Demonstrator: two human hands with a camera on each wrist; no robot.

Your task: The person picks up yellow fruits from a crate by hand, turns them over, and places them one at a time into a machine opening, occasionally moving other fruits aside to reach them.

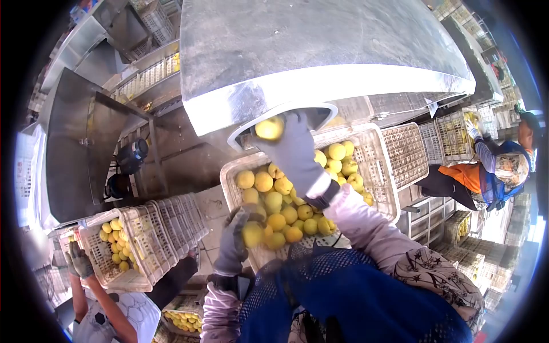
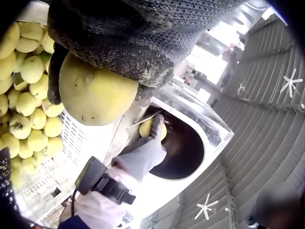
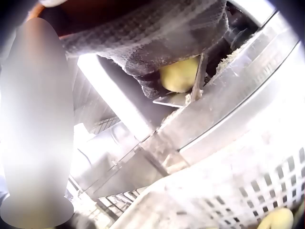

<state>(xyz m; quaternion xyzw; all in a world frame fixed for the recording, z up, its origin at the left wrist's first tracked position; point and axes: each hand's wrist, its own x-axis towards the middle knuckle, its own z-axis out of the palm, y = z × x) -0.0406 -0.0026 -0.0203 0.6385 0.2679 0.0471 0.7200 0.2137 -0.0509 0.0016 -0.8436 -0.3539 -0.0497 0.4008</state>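
My right hand point(image 1: 291, 150), in a grey glove, reaches into the rounded opening of a metal machine point(image 1: 326, 51). It holds a yellow peach point(image 1: 269, 128) there. In the right wrist view the gloved fingers point(image 3: 167, 52) press this peach point(image 3: 178, 76) close against an upright metal blade point(image 3: 199, 78). My left hand point(image 1: 231, 243), in a dark glove, holds another yellow peach point(image 2: 95, 93) over the near left side of a white plastic crate point(image 1: 389, 188). Several yellow peaches point(image 1: 277, 222) lie in that crate, below both hands.
At left, a person's gloved hands point(image 1: 80, 262) are beside another peach crate point(image 1: 150, 251). A person in a blue vest point(image 1: 503, 166) works at right. A metal cabinet point(image 1: 68, 143) stands left of the machine, and an upturned crate point(image 1: 405, 154) adjoins mine.
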